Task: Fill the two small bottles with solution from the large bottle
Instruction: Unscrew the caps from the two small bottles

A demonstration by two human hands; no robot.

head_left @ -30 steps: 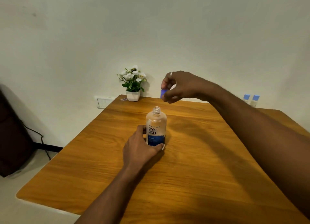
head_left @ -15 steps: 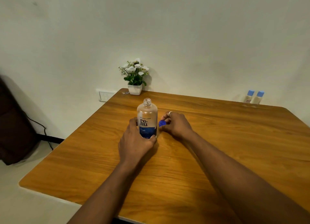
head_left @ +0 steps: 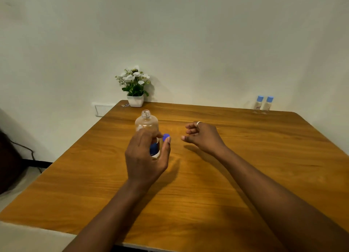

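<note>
My left hand point(head_left: 145, 157) wraps the clear plastic large bottle point(head_left: 148, 127), upright and uncapped on the wood-grain table point(head_left: 207, 185). Its round blue cap point(head_left: 165, 137) lies just beside. My right hand point(head_left: 204, 137) hovers empty, fingers loosely curled. Two small bottles point(head_left: 263, 103) stand capped at the far edge.

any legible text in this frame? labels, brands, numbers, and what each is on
None can be read in this frame.
Large bottle: label mostly hidden behind the left hand; only a blue patch shows, no letters.
Two small bottles: reddish label marks, too small and blurred to read.
Blue cap and plant pot: no text visible.
</note>
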